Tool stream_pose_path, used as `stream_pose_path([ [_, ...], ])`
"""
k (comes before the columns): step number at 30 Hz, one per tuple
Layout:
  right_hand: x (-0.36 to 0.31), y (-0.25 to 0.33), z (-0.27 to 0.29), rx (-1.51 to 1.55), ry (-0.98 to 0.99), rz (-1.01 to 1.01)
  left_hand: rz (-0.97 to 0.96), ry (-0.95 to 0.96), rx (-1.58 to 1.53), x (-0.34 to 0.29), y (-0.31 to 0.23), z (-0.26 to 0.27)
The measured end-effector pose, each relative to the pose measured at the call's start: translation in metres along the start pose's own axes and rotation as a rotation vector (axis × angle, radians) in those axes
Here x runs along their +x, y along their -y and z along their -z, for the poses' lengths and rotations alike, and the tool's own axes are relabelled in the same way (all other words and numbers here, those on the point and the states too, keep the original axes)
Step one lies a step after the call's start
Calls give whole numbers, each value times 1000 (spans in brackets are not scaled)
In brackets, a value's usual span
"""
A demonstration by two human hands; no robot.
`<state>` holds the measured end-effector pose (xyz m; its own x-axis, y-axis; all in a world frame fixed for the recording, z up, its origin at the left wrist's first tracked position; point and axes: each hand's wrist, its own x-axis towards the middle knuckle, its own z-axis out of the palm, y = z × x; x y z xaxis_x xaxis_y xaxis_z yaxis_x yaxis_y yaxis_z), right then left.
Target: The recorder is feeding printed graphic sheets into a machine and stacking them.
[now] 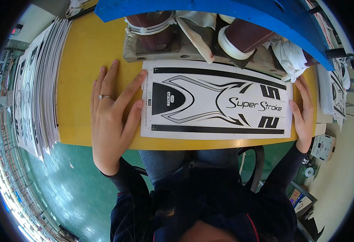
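Note:
A white printed sheet (209,101) with black and grey graphics lies flat on the yellow tabletop (92,139). Its far edge runs along the grey metal base of a machine. My left hand (114,107) rests at the sheet's left edge, fingers spread, with the index fingertip and thumb touching that edge; a ring is on one finger. At the opposite end, my right hand (303,109) lies along the right edge, its thumb at the margin and its fingers stretched away from me. Neither hand grips anything.
A blue metal bar (225,14) arches over the far side. Beneath it stand dark red cylinders (152,34) wrapped in white, with a white cloth (289,58) at the right. Stacks of printed sheets (43,88) stand at the left and right (331,90).

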<state>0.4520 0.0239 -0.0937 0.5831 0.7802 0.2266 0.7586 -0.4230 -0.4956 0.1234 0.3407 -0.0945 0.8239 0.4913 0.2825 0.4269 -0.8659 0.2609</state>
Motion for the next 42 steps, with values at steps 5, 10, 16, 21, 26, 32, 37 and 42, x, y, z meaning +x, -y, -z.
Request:
stream_pose_path([
  [5,-1,-2,0,-22,-2,4,-7,-12,25,0,-1,-1],
  [10,-1,-1,1,-31,-5,2,-3,-10,-7,1,0,0],
  [16,0,-2,0,-42,-8,13,-4,-11,-9,1,0,-2],
  [21,0,-2,0,-50,-7,23,-6,-12,10,0,1,-1],
  [26,-2,0,5,-66,-12,27,-22,-24,-24,2,0,-2],
  [32,0,-4,0,28,-23,50,-33,17,0,3,1,0],
  [37,1,-4,0,-27,-53,46,-25,21,-15,3,-1,1],
  [42,-3,-7,1,-46,-67,40,-45,29,-21,4,3,-2],
])
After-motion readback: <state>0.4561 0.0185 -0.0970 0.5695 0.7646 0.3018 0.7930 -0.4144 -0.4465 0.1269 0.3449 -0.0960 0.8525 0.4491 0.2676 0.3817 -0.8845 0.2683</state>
